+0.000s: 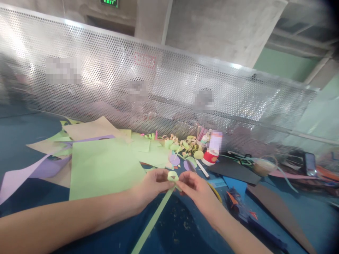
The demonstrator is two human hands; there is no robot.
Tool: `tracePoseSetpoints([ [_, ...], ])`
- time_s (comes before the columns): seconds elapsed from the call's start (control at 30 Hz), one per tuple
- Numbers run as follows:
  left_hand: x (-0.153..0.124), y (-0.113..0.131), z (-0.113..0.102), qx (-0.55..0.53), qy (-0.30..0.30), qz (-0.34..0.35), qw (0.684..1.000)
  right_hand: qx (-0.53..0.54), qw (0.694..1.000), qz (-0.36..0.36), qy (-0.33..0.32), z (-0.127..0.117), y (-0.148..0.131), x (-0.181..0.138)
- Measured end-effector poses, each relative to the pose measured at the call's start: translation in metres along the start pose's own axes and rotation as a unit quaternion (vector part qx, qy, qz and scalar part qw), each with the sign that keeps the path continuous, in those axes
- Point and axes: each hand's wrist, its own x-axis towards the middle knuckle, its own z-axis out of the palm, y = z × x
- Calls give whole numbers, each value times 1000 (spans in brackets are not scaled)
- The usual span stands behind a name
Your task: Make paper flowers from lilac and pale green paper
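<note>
Between my hands is a long, narrow light-green paper strip (156,217), its far end curled into a small loop. My left hand (155,182) is closed, thumb and fingers pinching the left side of the loop. From the other side my right hand (193,185) pinches the strip at the loop's base. The strip's tail slants down toward the bottom edge of the view. Left of my hands lies a large light-green paper sheet (103,169). Just beyond my fingertips are a purple paper circle (174,159) and a white stick (202,168).
Curled paper pieces (185,144) lie ahead, beside a red-and-white container (210,157). Purple paper (50,166) and beige paper (90,129) pile up at left. Dark sheets (235,173), a dark blue tool (249,215) and a phone (309,164) lie right. A perforated metal screen (164,84) stands behind.
</note>
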Motion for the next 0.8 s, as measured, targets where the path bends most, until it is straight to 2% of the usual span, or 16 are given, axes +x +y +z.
tracePoseSetpoints([
  [0.2, 2, 2, -2, -41, 17, -35, 998, 44, 999, -16, -25, -4, 5, 3],
  [0.43, 4, 1, -5, -9, 32, -39, 999, -33, 994, -82, -65, -10, 17, 10],
  [0.6, 5, 0, -7, 22, 27, -26, 999, -109, 989, -96, -21, -9, 11, 6],
  [0.8, 6, 4, -6, 72, -6, -13, 997, -201, 966, -159, 35, -5, 6, 1],
])
